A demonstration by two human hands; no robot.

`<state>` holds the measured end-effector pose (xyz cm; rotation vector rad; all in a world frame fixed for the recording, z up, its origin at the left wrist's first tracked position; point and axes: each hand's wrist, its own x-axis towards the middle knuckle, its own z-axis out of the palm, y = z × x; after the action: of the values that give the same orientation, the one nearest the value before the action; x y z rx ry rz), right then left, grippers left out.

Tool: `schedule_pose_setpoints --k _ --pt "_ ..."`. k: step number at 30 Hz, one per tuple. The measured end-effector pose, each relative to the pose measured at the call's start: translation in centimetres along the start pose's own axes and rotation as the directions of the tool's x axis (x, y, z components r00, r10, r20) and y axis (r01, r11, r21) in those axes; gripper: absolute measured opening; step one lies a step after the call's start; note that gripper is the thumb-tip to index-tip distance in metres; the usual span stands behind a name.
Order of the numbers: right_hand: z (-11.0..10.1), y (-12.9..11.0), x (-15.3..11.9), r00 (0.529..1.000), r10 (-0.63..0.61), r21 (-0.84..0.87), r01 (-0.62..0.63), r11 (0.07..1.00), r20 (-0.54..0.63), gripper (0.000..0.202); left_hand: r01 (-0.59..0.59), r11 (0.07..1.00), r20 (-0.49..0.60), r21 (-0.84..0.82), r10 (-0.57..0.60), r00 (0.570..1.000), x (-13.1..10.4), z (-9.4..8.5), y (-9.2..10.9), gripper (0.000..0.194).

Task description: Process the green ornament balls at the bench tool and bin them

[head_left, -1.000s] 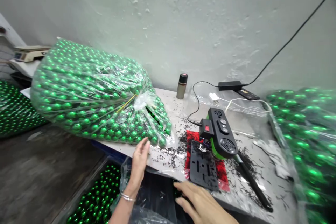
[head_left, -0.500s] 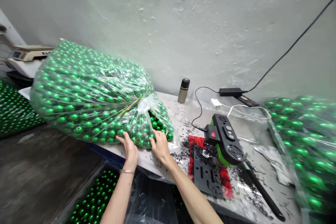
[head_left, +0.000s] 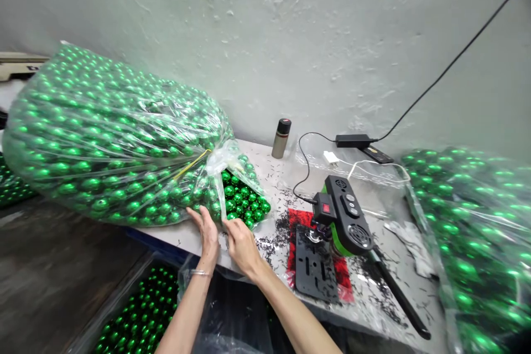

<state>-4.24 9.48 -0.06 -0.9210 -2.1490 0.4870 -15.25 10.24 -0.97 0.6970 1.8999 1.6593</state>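
A large clear plastic bag full of shiny green balls lies on its side across the left of the table. Its gathered neck is bunched up, with a yellow tie beside it. Below the neck the plastic gapes, and bare green balls show in the opening. My right hand pinches the lower edge of this opening between thumb and fingers. My left hand, fingers spread, rests against the underside of the bag near the table's front edge.
A black machine with a lever stands on a red mat, black scraps strewn around it. Behind are a capped bottle and a power adapter. A white glove and another bag of green balls lie right. More balls fill a container below.
My right hand has gripped the plastic edge and drawn it left, widening the opening so more balls show. My left hand stays at the bag. The view has shifted slightly right.
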Motion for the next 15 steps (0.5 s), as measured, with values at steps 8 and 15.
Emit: schedule_pose_setpoints --k 8,15 --pt "-1.9 -0.1 -2.4 0.987 -0.127 -0.213 0.146 0.966 0.104 0.052 -0.669 0.706 0.144 0.233 0.656 0.741 -3.2 0.0 2.2 0.045" --pt "-9.7 -3.3 -7.0 0.959 -0.032 -0.358 0.136 0.924 0.282 0.029 -0.876 0.351 0.852 0.331 0.288 0.438 -2.1 4.1 6.6 0.024"
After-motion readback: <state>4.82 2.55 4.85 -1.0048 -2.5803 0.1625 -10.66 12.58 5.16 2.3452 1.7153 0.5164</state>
